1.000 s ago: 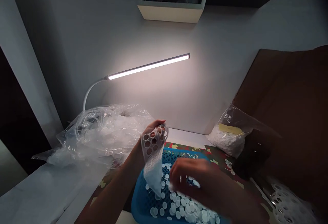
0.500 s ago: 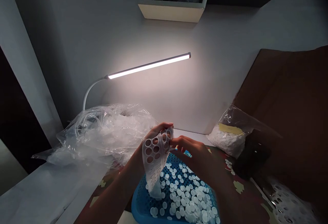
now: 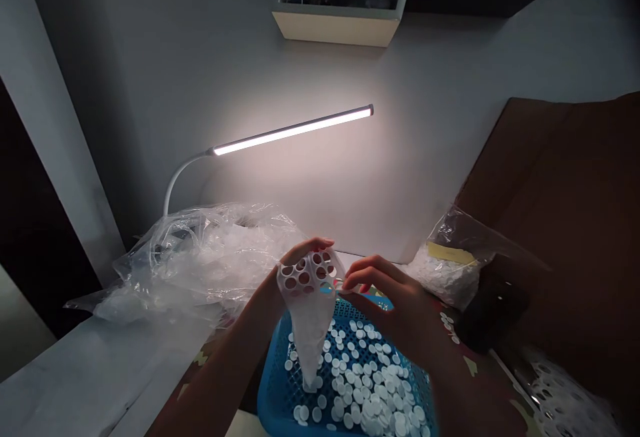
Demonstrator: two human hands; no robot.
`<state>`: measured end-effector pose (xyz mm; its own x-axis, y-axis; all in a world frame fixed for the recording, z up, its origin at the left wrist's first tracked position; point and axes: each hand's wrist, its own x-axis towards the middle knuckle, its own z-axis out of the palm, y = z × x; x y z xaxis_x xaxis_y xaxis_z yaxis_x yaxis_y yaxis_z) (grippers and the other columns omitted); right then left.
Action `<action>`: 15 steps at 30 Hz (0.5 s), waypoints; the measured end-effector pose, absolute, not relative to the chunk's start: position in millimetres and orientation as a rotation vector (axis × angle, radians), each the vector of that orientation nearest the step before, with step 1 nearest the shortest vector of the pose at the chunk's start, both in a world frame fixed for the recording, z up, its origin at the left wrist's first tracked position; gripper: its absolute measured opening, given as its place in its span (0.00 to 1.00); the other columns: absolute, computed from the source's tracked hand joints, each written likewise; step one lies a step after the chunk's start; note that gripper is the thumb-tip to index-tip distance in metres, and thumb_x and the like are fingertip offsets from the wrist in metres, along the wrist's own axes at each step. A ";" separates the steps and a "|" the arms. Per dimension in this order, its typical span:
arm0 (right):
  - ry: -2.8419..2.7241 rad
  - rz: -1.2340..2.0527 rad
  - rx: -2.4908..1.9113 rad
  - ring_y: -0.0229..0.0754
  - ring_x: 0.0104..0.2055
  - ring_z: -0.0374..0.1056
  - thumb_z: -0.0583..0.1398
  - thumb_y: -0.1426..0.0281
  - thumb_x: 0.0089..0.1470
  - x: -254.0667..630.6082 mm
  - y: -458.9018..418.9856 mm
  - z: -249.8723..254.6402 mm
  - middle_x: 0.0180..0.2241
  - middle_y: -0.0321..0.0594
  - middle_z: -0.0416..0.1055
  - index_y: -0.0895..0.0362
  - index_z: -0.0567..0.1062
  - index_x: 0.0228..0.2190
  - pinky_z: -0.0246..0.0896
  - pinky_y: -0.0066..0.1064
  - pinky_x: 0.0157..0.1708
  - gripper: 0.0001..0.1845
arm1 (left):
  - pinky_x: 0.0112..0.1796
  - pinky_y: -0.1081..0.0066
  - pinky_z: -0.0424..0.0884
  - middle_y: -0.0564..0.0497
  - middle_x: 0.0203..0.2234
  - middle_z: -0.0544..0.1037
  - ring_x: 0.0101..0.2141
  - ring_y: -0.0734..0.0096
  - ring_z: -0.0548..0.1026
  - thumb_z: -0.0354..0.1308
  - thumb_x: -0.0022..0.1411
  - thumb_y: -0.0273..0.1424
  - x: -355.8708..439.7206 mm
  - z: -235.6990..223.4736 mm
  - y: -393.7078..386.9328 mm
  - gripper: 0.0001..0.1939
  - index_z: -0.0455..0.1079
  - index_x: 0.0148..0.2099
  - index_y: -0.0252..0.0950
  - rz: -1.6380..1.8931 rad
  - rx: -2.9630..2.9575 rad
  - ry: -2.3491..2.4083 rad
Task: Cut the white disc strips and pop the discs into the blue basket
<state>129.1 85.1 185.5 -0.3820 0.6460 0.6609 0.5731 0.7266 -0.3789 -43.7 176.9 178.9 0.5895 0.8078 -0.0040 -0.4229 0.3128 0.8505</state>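
Note:
My left hand (image 3: 304, 248) is closed on the upper end of a translucent white plastic sheet (image 3: 311, 330). Rows of round holes run across the sheet's top, and its lower part hangs down over the blue basket (image 3: 267, 384). At the sheet's right edge my right hand (image 3: 380, 287) pinches with thumb and fingers; a small white piece seems to be at the fingertips. Many loose white discs (image 3: 380, 397) lie in the basket below, heaped thickest toward its near right.
A large clear plastic bag (image 3: 220, 264) with whitish contents lies at the left. On the right are a bag of white pieces (image 3: 445, 277), a black object (image 3: 493, 310) and holed sheet scraps (image 3: 570, 390). A lit lamp (image 3: 295, 130) hangs above.
My right hand has risen from over the basket to the sheet's right edge and pinches there. The sheet has turned, showing more of its smooth lower part.

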 end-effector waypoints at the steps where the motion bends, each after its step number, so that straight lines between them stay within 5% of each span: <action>1: -2.057 0.116 -0.921 0.36 0.33 0.69 0.58 0.68 0.57 130.0 85.2 185.7 0.36 0.38 0.70 0.54 0.71 0.33 0.68 0.30 0.33 0.03 | 0.21 0.76 0.62 0.56 0.16 0.68 0.16 0.79 0.65 0.64 0.48 0.32 -44.7 179.7 176.7 0.11 0.65 0.23 0.34 0.833 0.976 0.499; 7: -1.951 0.121 -1.052 0.34 0.30 0.67 0.59 0.67 0.56 133.3 86.2 186.7 0.34 0.35 0.70 0.54 0.71 0.31 0.66 0.26 0.28 0.04 | 0.24 0.73 0.64 0.50 0.26 0.73 0.24 0.70 0.71 0.56 0.55 0.49 -51.0 183.5 167.0 0.21 0.68 0.37 0.35 0.737 1.270 0.552; 15: -1.843 0.017 -1.140 0.36 0.28 0.67 0.59 0.67 0.56 131.1 90.0 186.8 0.31 0.36 0.70 0.55 0.71 0.30 0.67 0.29 0.29 0.05 | 0.24 0.77 0.60 0.48 0.29 0.73 0.28 0.72 0.69 0.58 0.57 0.41 -45.0 176.3 149.5 0.14 0.70 0.38 0.34 1.078 1.799 0.735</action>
<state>131.1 90.0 186.8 -0.1299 0.7052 0.6970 0.6922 0.5678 -0.4455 -45.0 149.5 176.3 0.4463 0.8158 0.3679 0.0447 -0.4309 0.9013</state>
